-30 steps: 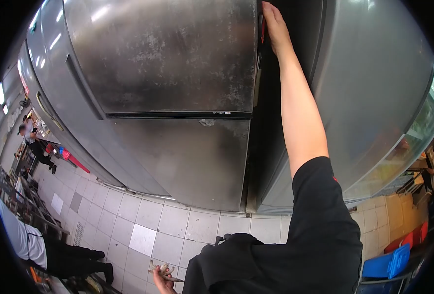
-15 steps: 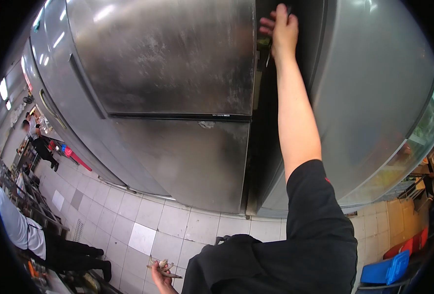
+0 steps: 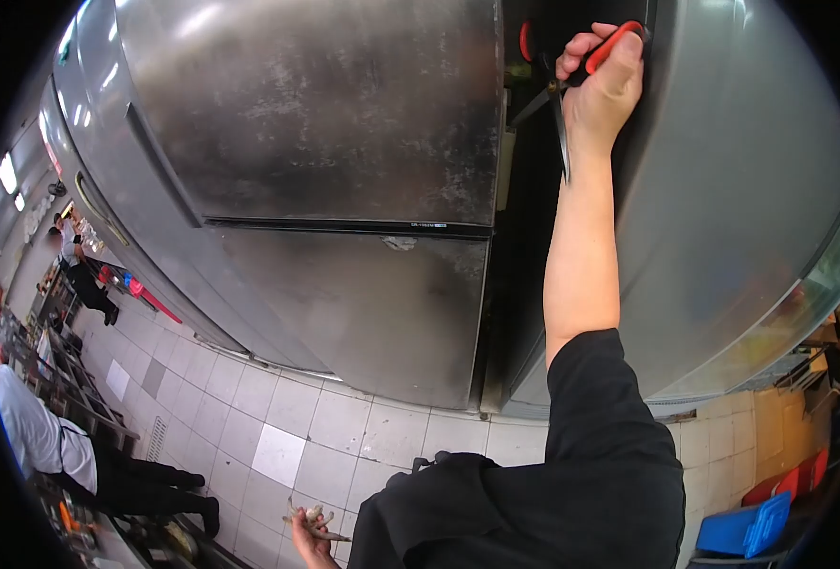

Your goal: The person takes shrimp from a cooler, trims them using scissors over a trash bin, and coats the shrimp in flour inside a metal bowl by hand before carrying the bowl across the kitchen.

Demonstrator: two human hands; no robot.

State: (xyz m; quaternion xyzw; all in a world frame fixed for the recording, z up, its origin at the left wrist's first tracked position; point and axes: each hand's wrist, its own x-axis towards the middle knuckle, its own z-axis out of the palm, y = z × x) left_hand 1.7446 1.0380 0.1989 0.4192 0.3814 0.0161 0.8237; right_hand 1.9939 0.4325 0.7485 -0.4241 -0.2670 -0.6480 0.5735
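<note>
My right hand (image 3: 605,90), raised at the top right of the view, is closed on one loop of a pair of scissors (image 3: 554,87). Their handles are red and black, the blades are spread, and one blade points down along my wrist. Beside them is the side of a metal refrigerator (image 3: 344,114). Low in the view, my left hand (image 3: 312,539) has its fingers around several small greyish items (image 3: 317,522) that look like raw shrimp, though they are too small to be sure.
A second grey cabinet (image 3: 723,190) stands on the right, across a dark gap. On the left are a person in a white shirt (image 3: 50,436) and other people farther off (image 3: 80,270). A blue bin (image 3: 747,526) is at the lower right. Tiles (image 3: 277,455) cover the floor.
My right hand has come away from the refrigerator's edge and moved right, and the scissors now show in it with spread blades. My left hand has stayed low with the greyish items.
</note>
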